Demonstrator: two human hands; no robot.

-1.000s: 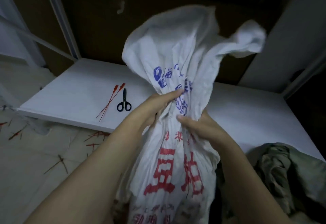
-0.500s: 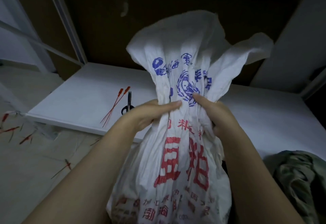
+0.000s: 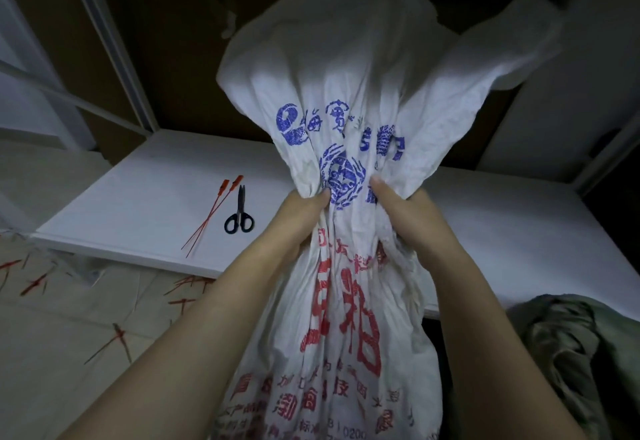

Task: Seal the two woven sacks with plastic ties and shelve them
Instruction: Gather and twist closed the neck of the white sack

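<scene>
A white woven sack point(image 3: 349, 328) with red and blue print stands upright in front of me, its mouth gathered into a neck. My left hand point(image 3: 298, 218) grips the neck from the left and my right hand point(image 3: 405, 211) grips it from the right, thumbs up against the blue emblem. Above the hands the loose top of the sack fans out. Two red plastic ties point(image 3: 214, 212) lie on the white shelf board point(image 3: 138, 204), to the left of the sack. A second sack is not clearly in view.
Black scissors point(image 3: 239, 214) lie beside the ties on the board. Cut red tie pieces point(image 3: 34, 282) litter the floor at the left. A green camouflage cloth point(image 3: 571, 353) is bunched at the lower right. White metal rack posts point(image 3: 107, 41) stand behind.
Both hands have slid up and squeezed the sack's neck tighter, the right hand moving from low on the front to the right side. The view has come closer.
</scene>
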